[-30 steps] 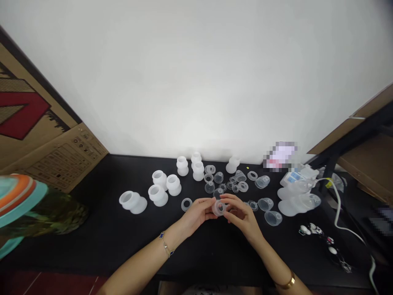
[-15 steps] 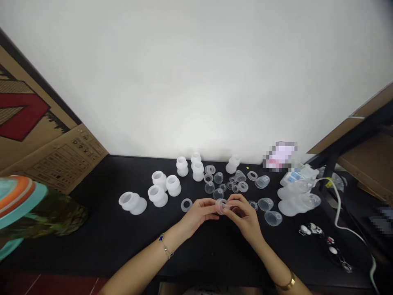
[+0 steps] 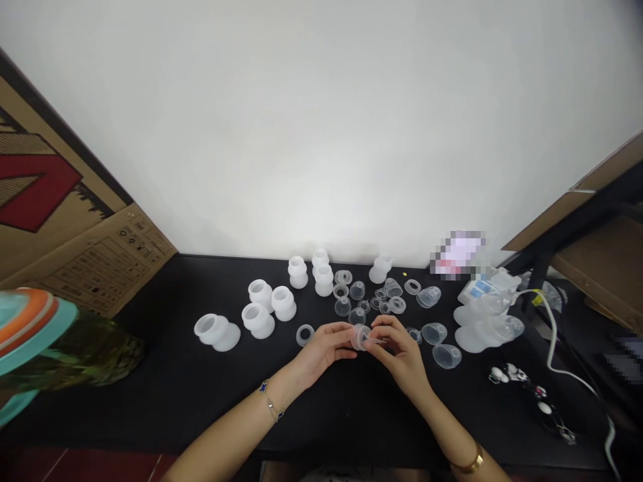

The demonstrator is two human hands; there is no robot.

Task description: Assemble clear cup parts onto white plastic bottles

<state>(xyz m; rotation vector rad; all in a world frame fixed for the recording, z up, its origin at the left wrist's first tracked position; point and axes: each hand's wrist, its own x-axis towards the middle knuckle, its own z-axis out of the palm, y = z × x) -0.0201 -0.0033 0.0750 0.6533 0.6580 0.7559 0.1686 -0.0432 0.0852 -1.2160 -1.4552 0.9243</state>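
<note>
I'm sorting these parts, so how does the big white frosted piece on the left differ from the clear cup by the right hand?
The white frosted piece is cloudy and opaque, while the clear cup is see-through. The white piece looks larger, with a narrow waist and flared base; the cup is a simple taper. The white piece lies far left, the cup just beyond the right hand. Both lie on their sides on the black tabletop.

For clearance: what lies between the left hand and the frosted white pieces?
Head view shows a clear ring lying between the left hand and the frosted white pieces.
</note>
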